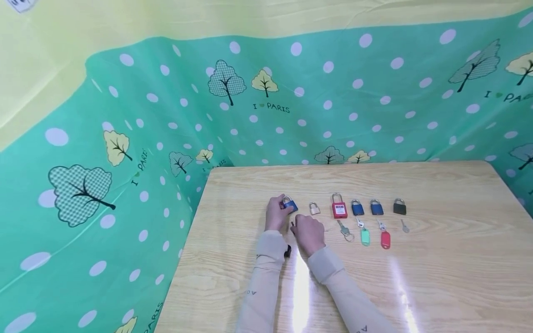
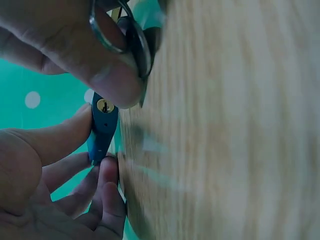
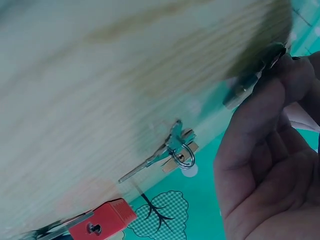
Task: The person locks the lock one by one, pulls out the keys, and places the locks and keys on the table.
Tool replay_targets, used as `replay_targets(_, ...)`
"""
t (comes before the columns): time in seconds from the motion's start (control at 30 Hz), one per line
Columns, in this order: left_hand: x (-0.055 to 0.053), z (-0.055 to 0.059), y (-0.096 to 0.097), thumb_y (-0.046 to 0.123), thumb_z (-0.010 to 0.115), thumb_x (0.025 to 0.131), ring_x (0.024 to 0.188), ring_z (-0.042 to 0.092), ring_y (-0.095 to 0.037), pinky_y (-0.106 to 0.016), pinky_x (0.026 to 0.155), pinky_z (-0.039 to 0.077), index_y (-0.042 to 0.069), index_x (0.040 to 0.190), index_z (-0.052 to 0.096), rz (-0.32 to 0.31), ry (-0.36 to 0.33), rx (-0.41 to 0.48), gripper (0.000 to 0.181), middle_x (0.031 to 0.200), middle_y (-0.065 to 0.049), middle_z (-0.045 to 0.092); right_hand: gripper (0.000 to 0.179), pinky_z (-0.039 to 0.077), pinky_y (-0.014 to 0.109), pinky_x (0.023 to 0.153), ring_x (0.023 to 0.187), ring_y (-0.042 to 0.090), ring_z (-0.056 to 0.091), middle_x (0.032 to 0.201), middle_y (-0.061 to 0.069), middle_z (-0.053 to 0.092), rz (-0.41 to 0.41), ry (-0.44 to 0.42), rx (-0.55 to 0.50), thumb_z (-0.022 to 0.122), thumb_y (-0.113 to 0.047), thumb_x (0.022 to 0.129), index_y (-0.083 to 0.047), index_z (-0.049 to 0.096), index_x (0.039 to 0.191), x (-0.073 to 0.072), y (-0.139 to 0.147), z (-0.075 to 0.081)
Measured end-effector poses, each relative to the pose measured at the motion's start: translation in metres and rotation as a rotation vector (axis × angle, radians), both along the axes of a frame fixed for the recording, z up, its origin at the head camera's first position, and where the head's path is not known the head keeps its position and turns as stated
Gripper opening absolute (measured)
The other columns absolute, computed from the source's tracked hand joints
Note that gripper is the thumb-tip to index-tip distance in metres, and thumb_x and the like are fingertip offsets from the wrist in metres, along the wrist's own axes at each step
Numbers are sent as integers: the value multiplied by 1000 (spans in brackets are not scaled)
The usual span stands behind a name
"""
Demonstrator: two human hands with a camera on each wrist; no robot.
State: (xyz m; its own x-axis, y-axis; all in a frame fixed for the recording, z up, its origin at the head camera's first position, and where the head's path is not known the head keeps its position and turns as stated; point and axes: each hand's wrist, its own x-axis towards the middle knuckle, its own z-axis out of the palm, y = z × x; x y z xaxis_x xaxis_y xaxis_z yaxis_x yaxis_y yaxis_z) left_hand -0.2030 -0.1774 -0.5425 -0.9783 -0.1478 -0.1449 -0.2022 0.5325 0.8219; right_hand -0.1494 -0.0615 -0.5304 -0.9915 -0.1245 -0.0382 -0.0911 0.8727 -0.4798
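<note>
My left hand (image 1: pixel 276 213) grips a blue padlock (image 1: pixel 290 203) at the left end of a row of padlocks. In the left wrist view, the thumb lies on one side of the padlock (image 2: pixel 104 125) and the fingers curl at its far end; its brass keyhole (image 2: pixel 105 105) faces the camera. Close by, my right hand (image 1: pixel 309 233) pinches a key (image 3: pixel 245 90) between thumb and finger. A metal ring (image 2: pixel 95 25) hangs at that key. The key's tip is partly hidden by the fingers, near the keyhole but apart from it.
Right of the hands stand a small brass padlock (image 1: pixel 314 209), a red padlock (image 1: pixel 339 209), two blue padlocks (image 1: pixel 357 208) and a black padlock (image 1: pixel 399 207). Several keys lie in front, including a ringed key (image 1: pixel 344 230), a green tag (image 1: pixel 365 237) and a red tag (image 1: pixel 385 240). Patterned cloth (image 1: pixel 266 134) borders the table.
</note>
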Motion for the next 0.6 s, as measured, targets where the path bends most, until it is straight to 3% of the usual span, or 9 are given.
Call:
replay_targets(0.17,-1,-1,2,8,71,90,111,59,-26,-38,96,52,7,138,57,24,-4,47,49,127,-12,60,21,46,38,48,56,26,59,65,7,64,7,-1,15,77,-26,86,-12,66,77,-1,-1,-2)
replay_targets(0.37,0,-3,0,6,70,90,105,62,-25,-37,92,53,9,135,60,-10,9,53,46,116,-13,66,24,47,41,47,57,29,61,67,9,66,5,23,38,77,-28,86,-12,63,74,-1,-3,-1)
replay_targets(0.6,0,-5,-1,8,68,92,108,61,-23,-37,96,52,11,138,58,-38,-6,75,47,116,-10,66,20,48,38,46,54,25,58,68,9,66,21,4,34,78,-24,86,-8,68,83,-2,-3,1)
